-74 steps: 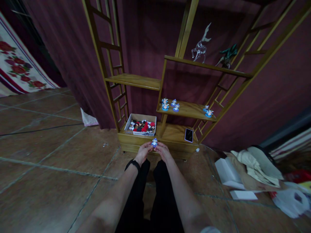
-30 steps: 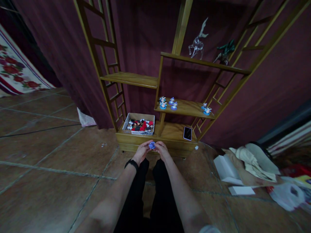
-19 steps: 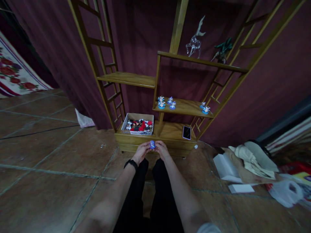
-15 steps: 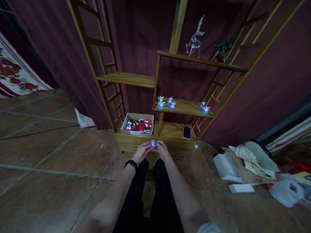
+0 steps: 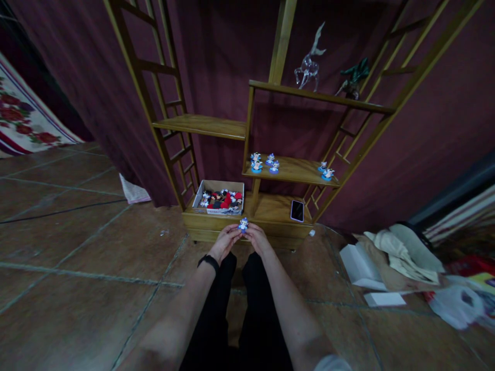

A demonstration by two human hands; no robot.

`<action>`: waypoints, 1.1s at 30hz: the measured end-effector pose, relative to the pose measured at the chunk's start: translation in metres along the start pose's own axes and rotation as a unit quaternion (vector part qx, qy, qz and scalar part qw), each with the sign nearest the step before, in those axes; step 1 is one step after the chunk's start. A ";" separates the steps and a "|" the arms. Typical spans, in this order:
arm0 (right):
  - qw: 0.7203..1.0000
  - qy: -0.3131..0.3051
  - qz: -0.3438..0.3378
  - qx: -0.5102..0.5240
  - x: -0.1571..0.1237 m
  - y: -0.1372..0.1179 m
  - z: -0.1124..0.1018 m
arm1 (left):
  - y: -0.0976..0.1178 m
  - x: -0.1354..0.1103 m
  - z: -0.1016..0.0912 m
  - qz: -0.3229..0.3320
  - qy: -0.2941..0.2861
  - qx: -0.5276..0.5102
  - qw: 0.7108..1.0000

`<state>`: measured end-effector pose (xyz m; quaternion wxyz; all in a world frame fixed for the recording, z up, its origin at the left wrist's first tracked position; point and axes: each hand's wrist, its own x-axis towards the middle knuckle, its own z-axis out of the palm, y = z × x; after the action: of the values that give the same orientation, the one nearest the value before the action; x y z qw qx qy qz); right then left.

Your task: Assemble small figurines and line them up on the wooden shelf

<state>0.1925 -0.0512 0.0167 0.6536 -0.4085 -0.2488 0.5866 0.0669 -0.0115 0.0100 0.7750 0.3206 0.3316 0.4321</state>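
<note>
A small purple and white figurine (image 5: 243, 224) stands upright between my two hands, in front of the wooden shelf unit. My left hand (image 5: 227, 240) grips its base from the left, with a dark band round the wrist. From the right, the fingers of my right hand (image 5: 257, 238) close on the same base. Just beyond my hands, an open cardboard box (image 5: 201, 206) on the low shelf holds many red, black and white figurines (image 5: 226, 200). Similar purple figurines (image 5: 274, 166) and blue-based figurines (image 5: 256, 166) stand on the shelf board above.
More blue-based figurines (image 5: 327, 174) stand at that board's right end. A phone or tablet (image 5: 297, 211) lies on the low shelf. A glass deer (image 5: 308, 67) and a green ornament (image 5: 355, 78) stand higher up. White boxes (image 5: 359, 267) and a plastic bag (image 5: 458, 304) lie on the floor.
The figurine between my hands has been turned, so its white front now shows and it sits a little higher. My hands have barely moved.
</note>
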 end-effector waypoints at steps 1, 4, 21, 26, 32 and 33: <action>1.000 -0.006 -0.005 -0.002 -0.001 -0.001 0.001 | 0.000 0.000 0.000 0.002 0.004 0.001 1.000; 1.000 -0.012 -0.010 -0.011 -0.003 -0.001 0.002 | -0.001 -0.001 0.001 0.007 0.010 0.001 1.000; 1.000 0.014 -0.004 0.000 0.005 0.008 -0.007 | -0.001 -0.001 0.002 0.030 -0.007 0.020 0.999; 1.000 0.022 -0.006 -0.002 0.005 0.008 -0.006 | -0.002 0.000 0.002 0.033 -0.003 0.023 0.999; 1.000 0.028 -0.007 0.004 0.005 0.008 -0.005 | -0.002 0.001 0.001 0.025 -0.005 0.029 0.999; 1.000 0.027 -0.006 0.005 0.005 0.008 -0.006 | -0.002 0.001 0.001 0.025 -0.006 0.029 0.999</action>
<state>0.1934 -0.0478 0.0059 0.6654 -0.4195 -0.2306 0.5727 0.0687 -0.0118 0.0088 0.7560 0.3536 0.3315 0.4399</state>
